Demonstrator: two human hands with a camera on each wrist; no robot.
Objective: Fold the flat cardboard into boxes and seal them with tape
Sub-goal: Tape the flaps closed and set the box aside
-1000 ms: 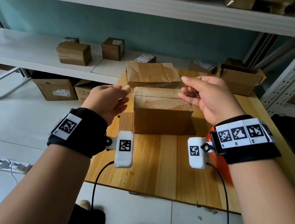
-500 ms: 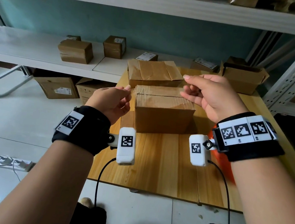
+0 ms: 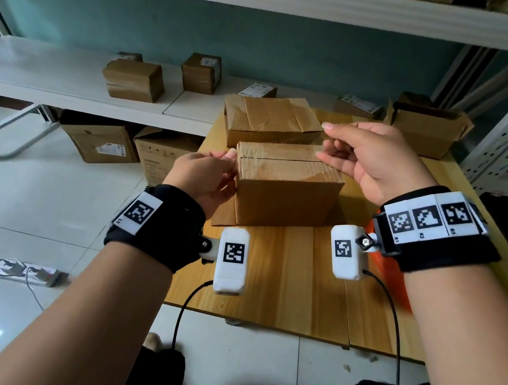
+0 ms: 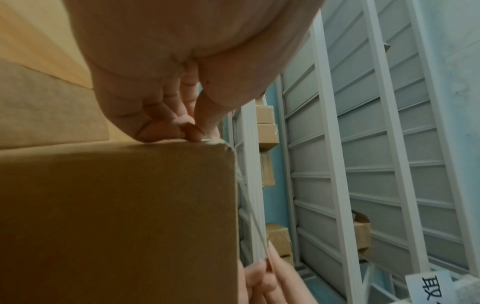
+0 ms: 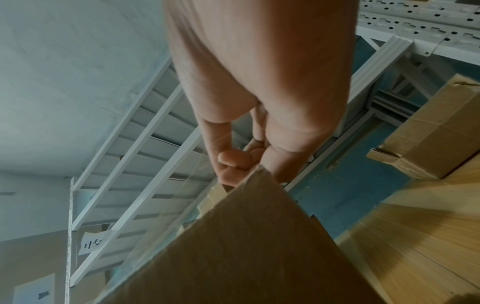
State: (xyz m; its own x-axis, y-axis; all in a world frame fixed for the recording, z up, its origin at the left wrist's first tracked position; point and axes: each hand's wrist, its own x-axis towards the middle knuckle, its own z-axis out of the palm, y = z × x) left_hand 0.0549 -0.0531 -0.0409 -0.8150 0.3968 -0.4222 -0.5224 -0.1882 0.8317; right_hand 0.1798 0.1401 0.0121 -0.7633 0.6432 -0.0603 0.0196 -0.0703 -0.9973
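Closed cardboard box (image 3: 285, 185) upright near the middle of the wooden worktop (image 3: 293, 280), top seam running from 9 to 3 o'clock under a strip of clear tape (image 3: 277, 158). Left hand (image 3: 204, 180) at the box's 9 o'clock end, fingers curled, thumb and fingertips pressed together on the top left edge, pinching the tape end there; from the left wrist view, fingertips (image 4: 187, 131) touching the cardboard corner with a thin clear strand trailing off past the box edge. Right hand (image 3: 369, 157) raised above the box's 3 o'clock end, fingers curled, thumb and forefinger pinching the other end of the tape, just clear of the lid; in the right wrist view, fingertips (image 5: 233, 164) right beside the box's upper corner, a clear film stretching away from them. Box therefore between the two hands, left one touching it, right one just above it. Second sealed box (image 3: 271, 121) directly behind at 12 o'clock, close to the first. Open-flapped carton (image 3: 426, 130) at 1 o'clock on the far worktop corner. Orange item (image 3: 395, 283) partly hidden under the right wrist at 4 o'clock, too blurred to identify. Small parcels (image 3: 133, 80) on the white shelf (image 3: 37, 69) at 10 o'clock, more cartons (image 3: 99, 141) on the floor below it. Power strip (image 3: 28, 272) on the tiled floor at 8 o'clock.
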